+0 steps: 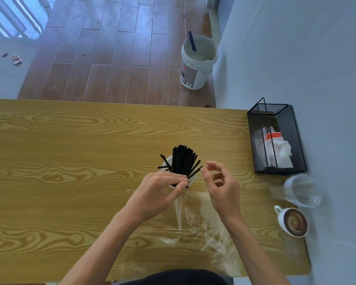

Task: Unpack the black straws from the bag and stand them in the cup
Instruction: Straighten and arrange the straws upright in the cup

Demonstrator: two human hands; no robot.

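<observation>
A bundle of black straws (182,160) stands fanned out in a small white cup (192,180) near the middle of the wooden table (70,161). My left hand (158,194) wraps the cup's near side, fingers pressed on the lower ends of the straws. My right hand (222,184) hovers just right of the cup, fingers curled and apart, fingertips close to one straw that leans out to the right. The clear plastic bag (201,227) lies flat and crumpled on the table between my forearms.
A black mesh basket (275,138) with napkins stands at the table's right edge. In front of it are a clear plastic cup (302,190) and a coffee mug (293,222). A white bucket (197,60) stands on the floor beyond the table.
</observation>
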